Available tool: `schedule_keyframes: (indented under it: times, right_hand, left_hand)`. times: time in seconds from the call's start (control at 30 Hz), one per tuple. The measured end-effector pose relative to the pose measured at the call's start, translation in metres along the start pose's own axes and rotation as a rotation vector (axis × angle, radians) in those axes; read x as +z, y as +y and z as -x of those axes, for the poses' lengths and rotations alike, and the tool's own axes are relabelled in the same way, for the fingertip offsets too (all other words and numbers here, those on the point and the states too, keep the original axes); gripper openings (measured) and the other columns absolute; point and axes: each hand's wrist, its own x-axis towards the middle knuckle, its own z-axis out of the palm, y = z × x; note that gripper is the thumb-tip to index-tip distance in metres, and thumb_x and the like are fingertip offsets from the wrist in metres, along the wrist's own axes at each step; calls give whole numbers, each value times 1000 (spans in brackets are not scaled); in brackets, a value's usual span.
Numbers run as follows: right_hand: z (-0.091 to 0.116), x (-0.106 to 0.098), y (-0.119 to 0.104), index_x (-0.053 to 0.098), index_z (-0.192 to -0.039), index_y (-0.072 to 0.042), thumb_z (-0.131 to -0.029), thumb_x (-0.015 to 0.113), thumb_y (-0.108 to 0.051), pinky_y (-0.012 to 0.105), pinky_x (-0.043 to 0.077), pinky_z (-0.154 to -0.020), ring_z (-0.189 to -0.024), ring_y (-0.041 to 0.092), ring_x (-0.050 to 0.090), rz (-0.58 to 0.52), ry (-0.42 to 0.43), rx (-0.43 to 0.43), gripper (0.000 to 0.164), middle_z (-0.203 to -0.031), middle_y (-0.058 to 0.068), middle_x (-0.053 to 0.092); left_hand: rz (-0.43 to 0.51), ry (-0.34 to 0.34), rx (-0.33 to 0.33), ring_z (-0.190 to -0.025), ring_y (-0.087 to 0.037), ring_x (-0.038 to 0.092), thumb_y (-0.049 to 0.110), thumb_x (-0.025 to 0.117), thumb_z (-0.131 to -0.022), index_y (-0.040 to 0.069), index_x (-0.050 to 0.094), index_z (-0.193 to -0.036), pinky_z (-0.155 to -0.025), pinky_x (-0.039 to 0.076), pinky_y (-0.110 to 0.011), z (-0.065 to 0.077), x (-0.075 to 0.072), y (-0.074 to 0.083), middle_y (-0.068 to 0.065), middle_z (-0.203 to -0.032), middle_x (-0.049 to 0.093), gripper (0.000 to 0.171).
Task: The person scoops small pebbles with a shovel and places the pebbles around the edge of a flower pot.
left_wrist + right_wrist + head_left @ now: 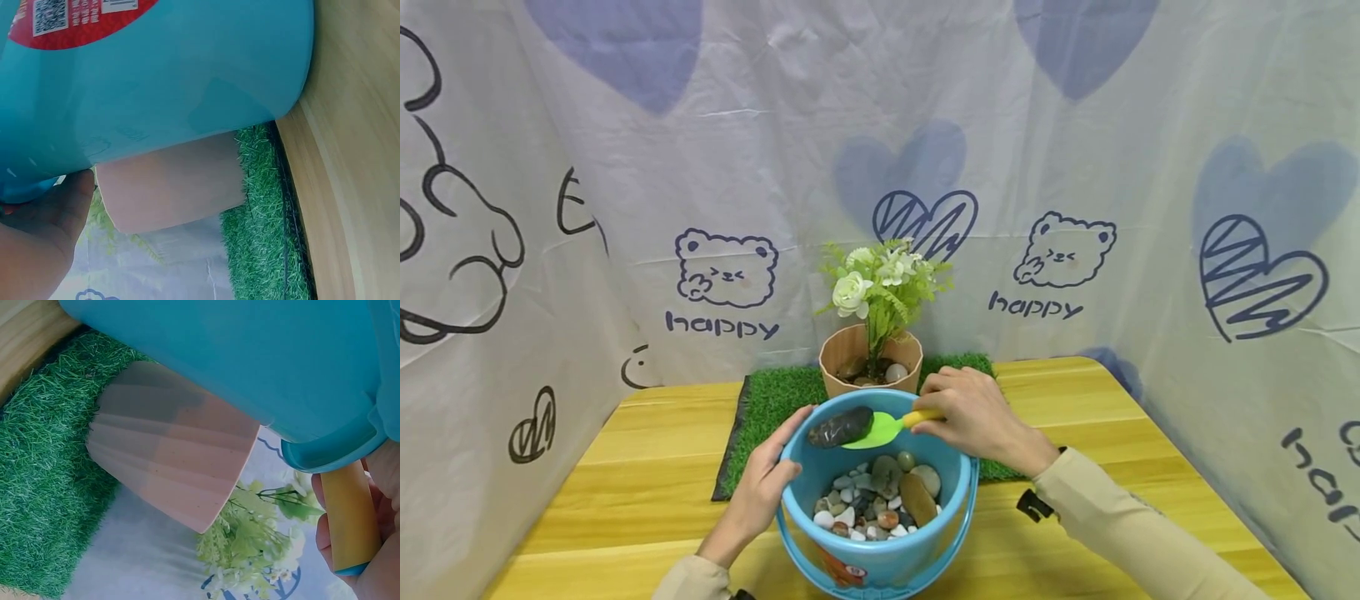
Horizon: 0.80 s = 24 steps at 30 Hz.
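One dark stone [835, 429] lay on a green shovel [882, 430], in the mouth of the blue bucket [887, 561] and above its pebbles [847, 517]. It looked heavy, hard and smooth enough to slide; the shovel seemed light and stiff, best taken by its yellow handle [919, 417], where the right hand [966, 411] gripped it. The left hand [763, 481] held the bucket's left side. Beyond stood a flowerpot [178, 440] on a grass mat [782, 392] over the wooden table [647, 467].

The bucket [187, 75] looks like smooth, shiny plastic, the shovel [882, 431] plastic too. The dark stone [841, 427] is shiny, the pebbles [887, 477] smooth. The pot [178, 447] is dull, the grass mat [44, 462] rough, the worktop [640, 475] woody, the sheet [790, 167] wrinkly cloth.
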Motion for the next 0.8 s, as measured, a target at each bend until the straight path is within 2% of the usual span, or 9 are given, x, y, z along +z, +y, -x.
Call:
schedule_keyframes:
  times: [0.17, 0.33, 0.6, 0.8]
  right_hand:
    - [-1, -1, -1, 80, -90, -22, -73, 82, -39, 25, 42, -65, -74, 9, 55, -13, -19, 12, 24, -85, -8, 67]
    - [-5, -3, -2, 80, -90, -23, -72, 83, -39, 23, 39, -63, -73, 8, 54, -14, -43, 11, 24, -85, -8, 67]
    - [-15, 0, -4, 79, -93, -22, -73, 82, -39, 26, 39, -68, -82, 11, 58, -46, -85, 1, 27, -96, -7, 71]
    - [-14, 3, -2, 79, -94, -25, -74, 80, -41, 26, 40, -68, -82, 10, 59, -62, -108, -8, 26, -94, -9, 70]
  left_hand:
    - [39, -42, -52, -127, -43, 53, 2, 40, -89, 17, 30, -155, -86, 58, -37, 0, -3, 2, -17, -154, 37, 69]
    - [0, -56, -84, -129, -43, 51, 6, 45, -90, 20, 30, -155, -85, 58, -36, 1, -5, 3, -17, -154, 38, 68]
    - [14, -90, -90, -131, -44, 48, 5, 43, -89, 21, 27, -156, -84, 58, -37, 2, -7, 5, -18, -155, 36, 71]
    - [15, -92, -80, -129, -44, 49, 4, 43, -88, 22, 27, -156, -82, 59, -37, 2, -7, 4, -19, -154, 38, 72]
